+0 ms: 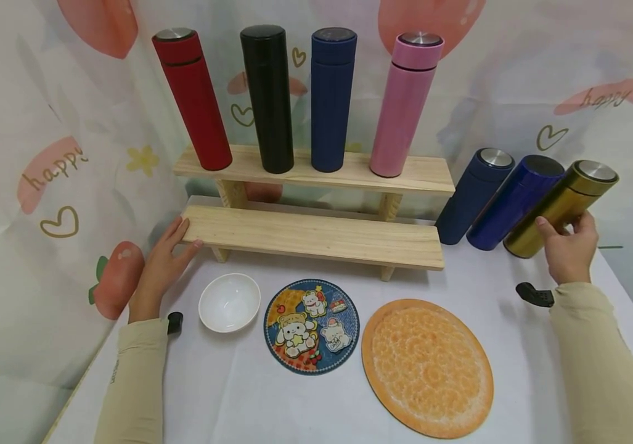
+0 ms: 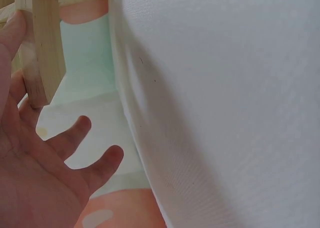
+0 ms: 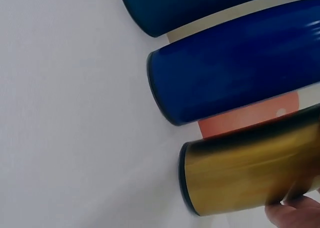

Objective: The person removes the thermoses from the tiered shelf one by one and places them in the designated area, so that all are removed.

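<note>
My right hand point(image 1: 571, 250) grips the gold thermos point(image 1: 555, 213) around its side, thumb on the front. The base of this thermos is at the table in the head view. Beside it stand a shiny blue thermos point(image 1: 510, 203) and a matte navy thermos point(image 1: 471, 197). My left hand point(image 1: 163, 268) holds the left end of the lower board of a two-tier wooden shelf point(image 1: 316, 234). In the left wrist view, the thumb and some fingers touch the board's end point(image 2: 42, 53), while two other fingers stick out free.
On the upper board point(image 1: 357, 163) stand red point(image 1: 194, 102), black point(image 1: 268, 98), blue point(image 1: 333, 98) and pink point(image 1: 407, 105) thermoses. In front lie a white bowl point(image 1: 230, 302), a round cartoon mat point(image 1: 312, 327) and an orange round mat point(image 1: 427, 368). Printed cloth point(image 1: 11, 259) hangs behind and left.
</note>
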The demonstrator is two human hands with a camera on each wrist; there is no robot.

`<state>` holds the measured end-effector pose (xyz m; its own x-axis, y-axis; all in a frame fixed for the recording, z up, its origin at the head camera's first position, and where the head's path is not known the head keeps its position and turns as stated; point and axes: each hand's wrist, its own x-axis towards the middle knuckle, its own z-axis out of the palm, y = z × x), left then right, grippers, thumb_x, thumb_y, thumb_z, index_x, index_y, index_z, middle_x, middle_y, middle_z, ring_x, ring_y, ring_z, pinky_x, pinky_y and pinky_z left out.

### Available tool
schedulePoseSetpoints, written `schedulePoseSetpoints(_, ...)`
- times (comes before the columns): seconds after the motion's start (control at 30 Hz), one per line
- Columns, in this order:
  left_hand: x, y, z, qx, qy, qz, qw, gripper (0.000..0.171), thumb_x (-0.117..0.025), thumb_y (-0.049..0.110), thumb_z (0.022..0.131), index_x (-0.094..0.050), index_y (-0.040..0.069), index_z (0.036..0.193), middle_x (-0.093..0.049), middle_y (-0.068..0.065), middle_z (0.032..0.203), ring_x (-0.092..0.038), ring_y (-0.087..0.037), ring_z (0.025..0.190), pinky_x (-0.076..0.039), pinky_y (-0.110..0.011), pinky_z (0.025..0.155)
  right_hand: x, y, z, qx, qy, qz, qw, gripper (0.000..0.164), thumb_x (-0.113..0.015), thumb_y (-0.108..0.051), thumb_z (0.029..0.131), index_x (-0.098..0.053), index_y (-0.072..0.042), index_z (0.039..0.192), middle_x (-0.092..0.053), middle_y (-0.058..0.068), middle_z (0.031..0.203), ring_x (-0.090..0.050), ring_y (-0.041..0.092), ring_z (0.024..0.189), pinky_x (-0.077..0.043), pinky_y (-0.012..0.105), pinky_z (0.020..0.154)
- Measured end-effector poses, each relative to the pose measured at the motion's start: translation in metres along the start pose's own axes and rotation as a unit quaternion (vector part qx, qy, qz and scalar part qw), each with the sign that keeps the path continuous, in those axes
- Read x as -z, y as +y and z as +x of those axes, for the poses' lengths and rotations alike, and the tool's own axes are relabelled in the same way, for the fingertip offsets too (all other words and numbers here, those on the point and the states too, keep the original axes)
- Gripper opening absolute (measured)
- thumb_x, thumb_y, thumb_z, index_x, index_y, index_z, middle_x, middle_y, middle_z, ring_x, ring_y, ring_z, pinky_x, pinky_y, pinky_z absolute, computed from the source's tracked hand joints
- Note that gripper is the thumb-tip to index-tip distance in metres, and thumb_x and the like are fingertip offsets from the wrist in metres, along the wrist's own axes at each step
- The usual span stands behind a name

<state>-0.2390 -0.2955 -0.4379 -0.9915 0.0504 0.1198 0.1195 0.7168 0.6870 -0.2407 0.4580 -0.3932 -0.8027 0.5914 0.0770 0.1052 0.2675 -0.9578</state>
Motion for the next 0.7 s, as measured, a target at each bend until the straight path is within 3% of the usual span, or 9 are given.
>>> schedulePoseSetpoints(0.2,-0.002,-0.002,0.000,-0.012,0.007,-0.010,0.9999,0.079,-0.064,0.044,0.109,-0.028,0.008,0.169,-0.016,-0.013,0.178,-0.016,-0.043,0.161,-0.018,-0.067,0.125,0.004,0.003,-0.003,-0.007,-0.019,-0.012,1.000,0.071,-0.061,-0.014,0.108,-0.027,-0.028,0.169,-0.030,-0.003,0.174,-0.030,0.012,0.156,-0.019,0.038,0.128)
schedulePoseSetpoints(0.47,-0.001,-0.001,0.000,-0.007,0.006,-0.009,0.9999,0.078,-0.065,0.042,0.109,-0.029,0.008,0.169,-0.017,-0.015,0.178,-0.016,-0.043,0.161,-0.017,-0.066,0.125,0.005,-0.003,-0.006,-0.032,-0.039,0.027,0.998,0.078,-0.063,-0.015,0.108,-0.019,-0.031,0.171,-0.022,-0.004,0.176,-0.022,0.018,0.161,-0.013,0.041,0.128)
schedulePoseSetpoints(0.57,-0.001,0.000,0.000,-0.010,0.010,-0.007,0.9999,0.077,-0.065,0.040,0.109,-0.030,0.007,0.169,-0.017,-0.016,0.177,-0.017,-0.043,0.161,-0.018,-0.066,0.125,0.005,-0.009,-0.008,-0.040,-0.018,0.068,0.997,0.081,-0.065,-0.010,0.105,-0.022,-0.028,0.171,-0.024,-0.002,0.176,-0.027,0.017,0.159,-0.017,0.037,0.128)
schedulePoseSetpoints(0.7,0.000,0.001,-0.001,-0.009,0.009,-0.004,0.9999,0.078,-0.064,0.042,0.109,-0.029,0.008,0.169,-0.017,-0.015,0.178,-0.017,-0.043,0.161,-0.019,-0.066,0.125,0.005,-0.020,-0.014,-0.019,0.067,0.087,0.994,0.075,-0.066,-0.014,0.099,-0.033,-0.022,0.165,-0.037,0.005,0.166,-0.041,0.015,0.148,-0.026,0.027,0.123)
